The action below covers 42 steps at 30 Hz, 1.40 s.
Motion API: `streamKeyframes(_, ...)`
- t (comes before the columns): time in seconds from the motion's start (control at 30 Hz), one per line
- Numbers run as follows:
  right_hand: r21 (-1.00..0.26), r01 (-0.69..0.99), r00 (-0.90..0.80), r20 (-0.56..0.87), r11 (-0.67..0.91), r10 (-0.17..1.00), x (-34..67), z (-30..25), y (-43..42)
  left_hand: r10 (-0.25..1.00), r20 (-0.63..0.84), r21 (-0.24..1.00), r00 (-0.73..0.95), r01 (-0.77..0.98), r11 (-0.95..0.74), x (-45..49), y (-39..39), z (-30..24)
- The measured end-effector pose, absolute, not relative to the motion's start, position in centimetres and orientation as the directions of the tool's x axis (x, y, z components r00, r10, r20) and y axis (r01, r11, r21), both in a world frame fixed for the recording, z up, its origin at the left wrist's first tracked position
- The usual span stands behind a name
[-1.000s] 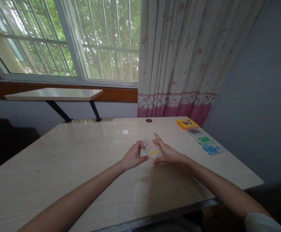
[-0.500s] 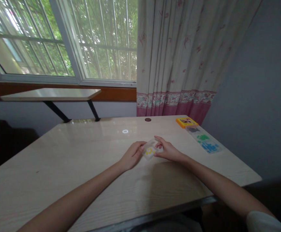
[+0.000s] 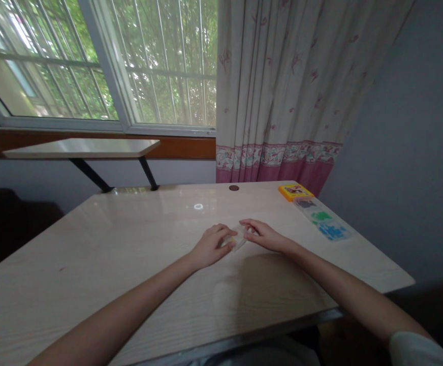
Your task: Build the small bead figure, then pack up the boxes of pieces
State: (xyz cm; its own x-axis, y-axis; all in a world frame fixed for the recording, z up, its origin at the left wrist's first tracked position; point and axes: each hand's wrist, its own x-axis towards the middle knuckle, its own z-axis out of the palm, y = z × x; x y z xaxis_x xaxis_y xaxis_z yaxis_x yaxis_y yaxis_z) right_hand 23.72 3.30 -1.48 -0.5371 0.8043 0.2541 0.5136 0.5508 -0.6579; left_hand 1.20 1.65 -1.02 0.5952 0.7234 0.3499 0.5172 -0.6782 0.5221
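Note:
Between my hands, over the middle of the desk point(image 3: 137, 254), is a small clear plastic box point(image 3: 240, 241) with yellow bits showing in it. My left hand point(image 3: 213, 245) grips it from the left, the fingers bent over its top and the thumb along the near side, so much of the yellow is covered. At its right edge my right hand point(image 3: 261, 235) has its fingers curled, index above and thumb below, holding that side. Whether the box rests on the desktop cannot be made out.
Along the desk's right side lie a yellow-orange box point(image 3: 295, 192) and clear plastic boxes with black pieces point(image 3: 306, 203), green pieces point(image 3: 321, 217) and blue pieces point(image 3: 335, 231). A raised shelf point(image 3: 84, 147) stands at the back left. Behind hang a curtain point(image 3: 275, 101) and a barred window.
The clear box has tipped flatter and lower. My left fingers have come over its top, hiding most of the yellow; my right fingers have drawn closer together at its edge.

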Motion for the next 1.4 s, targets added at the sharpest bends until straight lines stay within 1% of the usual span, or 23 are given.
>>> streamKeyframes(0.2,-0.638,0.49,-0.587,0.263,0.594,0.766,23.9,-1.2,3.6,0.713,0.349,0.534,0.608,0.496,-0.684,1.2,1.9,-1.2)
streamKeyframes(0.3,-0.642,0.428,-0.671,0.246,0.636,0.7,23.6,-0.6,4.1,0.718,0.359,0.547,0.596,0.489,-0.679,1.2,1.9,-1.2)
streamKeyframes(0.4,-0.61,0.386,-0.749,0.23,0.692,0.621,23.8,0.1,4.3,0.754,0.378,0.558,0.537,0.517,-0.649,1.1,1.8,-1.3)
streamKeyframes(0.47,-0.592,0.417,-0.749,0.205,0.689,0.63,24.8,0.5,3.7,0.785,0.381,0.533,0.488,0.578,-0.618,1.1,1.7,-1.4)
streamKeyframes(0.57,-0.585,0.502,-0.706,0.146,0.636,0.692,27.9,0.8,1.6,0.789,0.375,0.416,0.488,0.672,-0.613,1.0,1.6,-1.7)
streamKeyframes(0.67,-0.579,0.596,-0.629,0.095,0.557,0.771,32.9,0.8,-1.8,0.772,0.359,0.309,0.525,0.713,-0.629,1.2,1.5,-2.0)
streamKeyframes(0.8,-0.546,0.761,-0.417,0.002,0.35,0.909,40.8,0.7,-6.4,0.775,0.338,0.25,0.534,0.743,-0.621,1.4,1.4,-1.9)
streamKeyframes(0.9,-0.534,0.824,-0.24,-0.022,0.192,0.97,46.2,0.4,-8.8,0.779,0.326,0.22,0.536,0.758,-0.614,1.4,1.3,-1.6)
streamKeyframes(0.97,-0.548,0.828,-0.165,-0.035,0.119,0.986,49.0,0.1,-9.7,0.78,0.319,0.205,0.538,0.764,-0.611,1.4,1.2,-1.5)
streamKeyframes(1.03,-0.561,0.824,-0.113,-0.025,0.08,0.993,51.1,-0.3,-10.2,0.781,0.313,0.196,0.54,0.768,-0.609,1.5,1.2,-1.5)
streamKeyframes(1.2,-0.557,0.827,-0.049,0.059,0.074,0.997,53.2,-1.1,-9.3,0.793,0.286,0.181,0.538,0.782,-0.596,1.5,1.1,-1.3)
streamKeyframes(1.4,-0.58,0.813,-0.012,0.062,0.046,0.998,52.6,-0.8,-8.1,0.811,0.258,0.161,0.524,0.805,-0.571,1.6,0.9,-1.1)
